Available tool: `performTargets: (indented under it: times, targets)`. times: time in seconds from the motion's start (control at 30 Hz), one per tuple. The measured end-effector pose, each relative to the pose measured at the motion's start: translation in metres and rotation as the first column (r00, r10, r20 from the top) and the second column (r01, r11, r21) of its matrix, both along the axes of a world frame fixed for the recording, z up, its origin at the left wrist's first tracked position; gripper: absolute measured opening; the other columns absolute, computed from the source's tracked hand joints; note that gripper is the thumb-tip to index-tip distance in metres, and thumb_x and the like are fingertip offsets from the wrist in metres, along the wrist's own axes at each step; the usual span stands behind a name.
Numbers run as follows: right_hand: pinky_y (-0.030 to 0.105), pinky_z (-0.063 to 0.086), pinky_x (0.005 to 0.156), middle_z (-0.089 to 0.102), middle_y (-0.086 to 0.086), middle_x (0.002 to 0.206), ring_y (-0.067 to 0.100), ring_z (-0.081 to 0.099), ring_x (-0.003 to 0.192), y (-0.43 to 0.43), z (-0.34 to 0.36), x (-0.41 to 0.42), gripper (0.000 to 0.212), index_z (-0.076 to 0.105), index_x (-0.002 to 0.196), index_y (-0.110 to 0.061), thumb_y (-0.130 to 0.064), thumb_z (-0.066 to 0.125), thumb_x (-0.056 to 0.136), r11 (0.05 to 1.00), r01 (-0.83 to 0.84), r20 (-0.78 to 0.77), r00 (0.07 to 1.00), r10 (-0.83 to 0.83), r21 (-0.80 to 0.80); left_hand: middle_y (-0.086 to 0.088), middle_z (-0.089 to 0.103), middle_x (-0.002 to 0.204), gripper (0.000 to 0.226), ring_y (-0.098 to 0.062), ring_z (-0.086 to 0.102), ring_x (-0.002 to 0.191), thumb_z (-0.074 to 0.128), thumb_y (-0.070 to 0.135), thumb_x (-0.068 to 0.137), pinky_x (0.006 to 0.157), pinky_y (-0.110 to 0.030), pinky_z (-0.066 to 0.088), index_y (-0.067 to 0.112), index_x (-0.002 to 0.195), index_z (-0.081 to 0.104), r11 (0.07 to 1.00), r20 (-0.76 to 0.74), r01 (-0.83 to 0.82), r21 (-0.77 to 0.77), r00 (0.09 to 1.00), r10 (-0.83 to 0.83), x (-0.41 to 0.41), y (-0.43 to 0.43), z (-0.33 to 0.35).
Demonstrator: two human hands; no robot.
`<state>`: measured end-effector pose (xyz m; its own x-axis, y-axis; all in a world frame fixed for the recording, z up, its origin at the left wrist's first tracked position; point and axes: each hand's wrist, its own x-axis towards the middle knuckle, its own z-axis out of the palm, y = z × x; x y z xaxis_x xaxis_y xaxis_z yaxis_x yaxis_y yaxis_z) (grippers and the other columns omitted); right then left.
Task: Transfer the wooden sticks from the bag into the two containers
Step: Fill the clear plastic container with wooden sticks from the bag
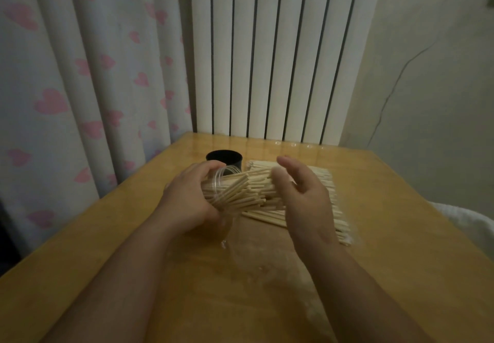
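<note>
While the left hand [187, 203] curls its fingers round a clear container [223, 179], tilted with its mouth toward 3 o'clock, a bundle of wooden sticks [235, 191] juts from it. Right hand [307, 198] hovers at 3 o'clock of the bundle, fingers loosely spread, blurred, gripping nothing. Loose sticks [267, 215] lie flat on the table [401, 235] beneath. Black container [224, 157] stands at 12 o'clock of the left hand.

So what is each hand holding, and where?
Left hand grips the clear container around its wall near the rim. Right hand holds nothing, open by the sticks.
</note>
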<state>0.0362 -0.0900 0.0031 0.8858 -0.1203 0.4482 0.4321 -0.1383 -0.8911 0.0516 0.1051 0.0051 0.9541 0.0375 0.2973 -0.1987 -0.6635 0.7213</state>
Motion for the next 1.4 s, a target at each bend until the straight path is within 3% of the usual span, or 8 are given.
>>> performTargets:
  times: [0.1,0.27,0.43,0.67,0.77,0.97,1.17,1.4]
  targets:
    - [0.030,0.046,0.099,0.056,-0.031,0.118,-0.015,0.049,0.110,-0.002,0.003,-0.002,0.030,0.059,0.117,-0.046,-0.044,0.034,0.099,0.999,0.037,0.002,0.999,-0.038,0.029,0.019,0.052,0.126,0.108,-0.017,0.052,0.117,0.093,0.010,0.040,0.098,-0.050,0.050,0.045,0.134,0.052,1.000,-0.009,-0.010,-0.007,1.000,0.010,0.000,0.000,0.000]
    - [0.043,0.050,0.102,0.056,-0.019,0.134,0.006,0.053,0.123,0.000,0.000,0.002,0.021,0.061,0.114,-0.047,-0.037,0.048,0.101,0.993,0.057,0.024,0.998,-0.055,-0.108,0.018,0.053,0.127,0.108,-0.016,0.052,0.117,0.094,0.009,0.042,0.100,-0.050,0.049,0.042,0.135,0.052,1.000,-0.003,-0.017,0.000,1.000,0.017,0.001,-0.001,0.000]
    - [0.015,0.047,0.072,0.066,-0.013,0.098,-0.001,0.059,0.089,-0.016,0.007,-0.001,0.011,0.065,0.096,-0.034,-0.028,0.056,0.097,0.980,0.195,0.141,0.972,-0.187,-0.043,0.018,0.052,0.126,0.109,-0.018,0.052,0.119,0.096,0.012,0.040,0.103,-0.051,0.046,0.043,0.135,0.052,0.998,0.006,-0.057,-0.038,0.998,0.058,0.001,-0.002,0.001]
    - [0.030,0.055,0.057,0.066,-0.001,0.065,0.010,0.061,0.059,-0.029,0.006,-0.004,0.016,0.062,0.080,-0.029,-0.021,0.060,0.093,0.949,0.181,0.036,0.983,-0.178,-0.258,0.013,0.054,0.128,0.110,-0.020,0.052,0.119,0.096,0.008,0.041,0.100,-0.047,0.049,0.039,0.137,0.052,0.991,0.017,-0.090,-0.096,0.996,0.092,0.001,-0.001,0.000]
    - [0.044,0.059,0.066,0.069,-0.005,0.068,0.011,0.067,0.065,-0.025,0.001,-0.004,0.011,0.062,0.081,-0.031,-0.028,0.059,0.091,0.893,0.149,-0.032,0.983,-0.180,-0.425,0.013,0.053,0.128,0.110,-0.019,0.051,0.120,0.096,0.007,0.042,0.100,-0.045,0.048,0.038,0.138,0.052,0.990,0.013,-0.095,-0.105,0.995,0.096,0.001,-0.002,0.001]
    - [0.035,0.055,0.073,0.069,-0.012,0.082,0.007,0.064,0.080,-0.021,0.001,-0.005,0.011,0.066,0.084,-0.031,-0.025,0.059,0.090,0.796,0.114,-0.025,0.987,-0.160,-0.595,0.011,0.056,0.131,0.112,-0.020,0.053,0.119,0.096,0.008,0.040,0.099,-0.048,0.050,0.040,0.138,0.052,0.985,0.009,-0.100,-0.140,0.995,0.102,0.001,-0.001,0.000]
    - [0.034,0.026,0.118,0.030,-0.004,0.161,0.019,0.031,0.146,-0.014,-0.025,0.004,0.059,0.024,0.157,-0.029,-0.024,0.044,0.102,0.456,-0.283,-0.338,0.940,-0.043,-0.844,0.011,0.056,0.131,0.111,-0.021,0.053,0.119,0.097,0.009,0.042,0.100,-0.049,0.049,0.039,0.139,0.051,0.986,0.000,-0.102,-0.131,0.995,0.103,0.000,-0.002,0.001]
    - [0.038,0.034,0.111,0.055,-0.003,0.141,0.023,0.047,0.131,-0.018,-0.044,0.031,0.041,0.056,0.133,-0.032,-0.024,0.043,0.095,0.342,-0.099,-0.174,0.964,-0.199,-0.935,0.011,0.055,0.133,0.112,-0.019,0.051,0.121,0.097,0.008,0.041,0.102,-0.044,0.047,0.036,0.139,0.052,0.987,0.012,-0.101,-0.128,0.995,0.104,0.001,0.000,0.000]
